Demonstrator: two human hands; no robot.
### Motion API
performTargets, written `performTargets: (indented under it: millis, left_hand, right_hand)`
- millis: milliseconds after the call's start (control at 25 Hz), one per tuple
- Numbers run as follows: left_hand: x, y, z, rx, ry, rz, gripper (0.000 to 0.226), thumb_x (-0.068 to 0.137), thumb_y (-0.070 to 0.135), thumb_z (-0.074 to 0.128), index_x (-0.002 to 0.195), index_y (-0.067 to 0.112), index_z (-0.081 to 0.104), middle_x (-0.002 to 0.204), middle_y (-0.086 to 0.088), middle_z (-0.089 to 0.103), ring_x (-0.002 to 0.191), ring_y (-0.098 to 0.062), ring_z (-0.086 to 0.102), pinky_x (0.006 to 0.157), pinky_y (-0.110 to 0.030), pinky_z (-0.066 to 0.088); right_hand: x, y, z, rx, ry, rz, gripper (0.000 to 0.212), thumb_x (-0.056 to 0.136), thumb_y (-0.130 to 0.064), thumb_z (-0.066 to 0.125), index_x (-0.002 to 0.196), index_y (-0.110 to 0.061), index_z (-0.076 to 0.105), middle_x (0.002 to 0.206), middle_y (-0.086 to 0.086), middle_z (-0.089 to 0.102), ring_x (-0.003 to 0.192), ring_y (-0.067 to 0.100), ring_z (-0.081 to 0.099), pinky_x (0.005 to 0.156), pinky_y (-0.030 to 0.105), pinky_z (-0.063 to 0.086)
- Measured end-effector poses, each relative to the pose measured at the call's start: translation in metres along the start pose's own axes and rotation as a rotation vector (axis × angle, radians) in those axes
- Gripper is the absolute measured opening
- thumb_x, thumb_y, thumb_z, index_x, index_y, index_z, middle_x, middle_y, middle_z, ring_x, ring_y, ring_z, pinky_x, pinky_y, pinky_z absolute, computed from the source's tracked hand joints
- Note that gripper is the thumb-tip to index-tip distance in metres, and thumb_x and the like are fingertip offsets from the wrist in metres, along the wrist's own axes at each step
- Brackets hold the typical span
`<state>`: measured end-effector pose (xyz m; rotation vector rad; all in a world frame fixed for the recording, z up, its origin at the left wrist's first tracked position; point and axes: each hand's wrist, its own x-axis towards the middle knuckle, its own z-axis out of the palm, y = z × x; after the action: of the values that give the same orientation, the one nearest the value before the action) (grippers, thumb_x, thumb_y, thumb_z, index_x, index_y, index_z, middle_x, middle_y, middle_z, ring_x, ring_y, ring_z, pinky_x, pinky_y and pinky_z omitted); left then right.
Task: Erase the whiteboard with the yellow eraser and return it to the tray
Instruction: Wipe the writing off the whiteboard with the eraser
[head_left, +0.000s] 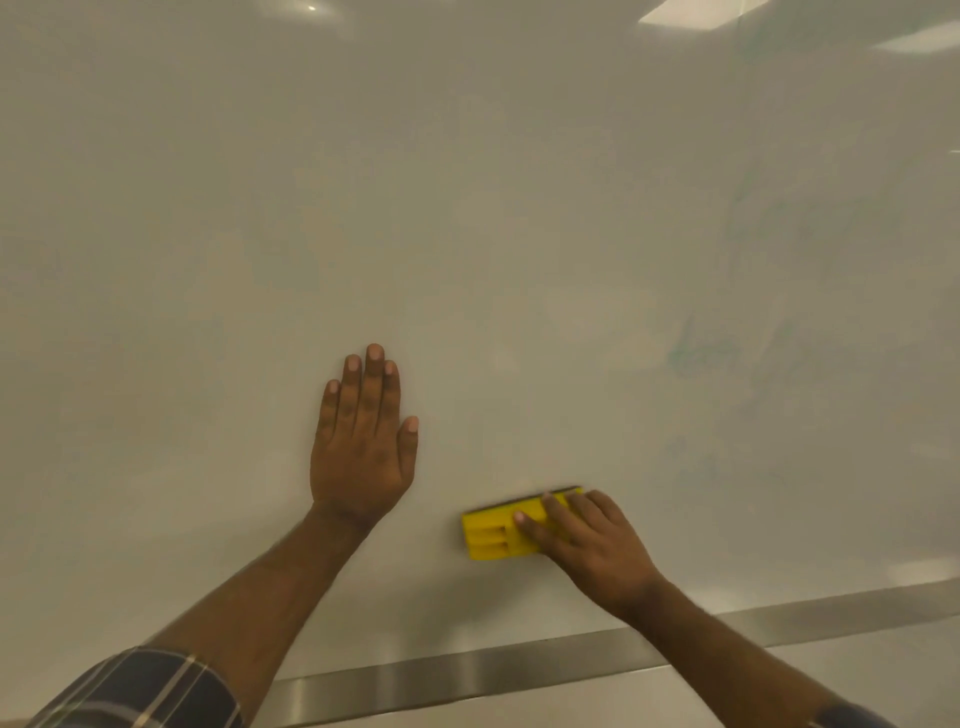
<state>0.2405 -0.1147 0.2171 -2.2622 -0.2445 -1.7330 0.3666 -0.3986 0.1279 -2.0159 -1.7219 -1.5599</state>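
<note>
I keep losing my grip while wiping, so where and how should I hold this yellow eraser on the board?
Hold the yellow eraser by its two long edges, coming straight at its ribbed back. It lies flat on the whiteboard, long side level, so only the back and edges are free. The right hand covers one end only; centering probably helps.

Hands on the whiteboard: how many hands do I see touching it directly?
1. The left hand lies flat on the whiteboard. The right hand holds the yellow eraser against the board; its fingers show no direct contact.
</note>
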Motion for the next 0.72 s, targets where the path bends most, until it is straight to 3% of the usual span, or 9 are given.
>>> performTargets:
  millis: [200,400,560,720]
  left_hand:
    - [-0.002,-0.001,0.001,0.009,0.003,0.016,0.065,0.104,0.031,0.034,0.159,0.002,0.014,0.163,-0.019,0.021,0.158,-0.027,0.004,0.128,-0.044,0.009]
    - [-0.002,0.001,0.002,0.021,-0.009,0.007,0.065,0.105,0.03,0.033,0.159,0.001,0.014,0.164,-0.019,0.02,0.158,-0.028,0.004,0.128,-0.044,0.008]
    - [-0.004,0.002,0.002,0.036,-0.063,0.01,0.066,0.106,0.034,0.029,0.16,0.001,0.01,0.167,-0.017,0.008,0.158,-0.031,0.001,0.128,-0.046,0.006]
    - [-0.006,0.004,-0.004,0.049,-0.14,0.016,0.071,0.106,0.037,0.031,0.16,-0.001,0.005,0.169,-0.018,-0.002,0.157,-0.034,0.0,0.128,-0.048,0.006]
  right_hand:
    - [-0.027,0.047,-0.021,-0.054,-0.015,0.006,0.049,0.092,-0.023,0.06,0.14,-0.028,0.05,0.118,0.011,0.067,0.098,0.034,0.062,0.094,0.042,0.04]
    - [0.031,0.083,-0.052,-0.046,0.074,0.099,0.056,0.09,-0.03,0.069,0.141,-0.022,0.047,0.119,0.015,0.066,0.095,0.036,0.062,0.084,0.042,0.044]
    - [0.091,0.098,-0.066,-0.017,0.182,0.235,0.054,0.094,-0.039,0.063,0.142,-0.018,0.048,0.121,0.014,0.062,0.096,0.033,0.058,0.085,0.041,0.041]
    - [0.112,0.094,-0.082,-0.008,0.146,0.281,0.054,0.096,-0.04,0.058,0.142,-0.014,0.048,0.12,0.015,0.061,0.095,0.034,0.059,0.085,0.042,0.041]
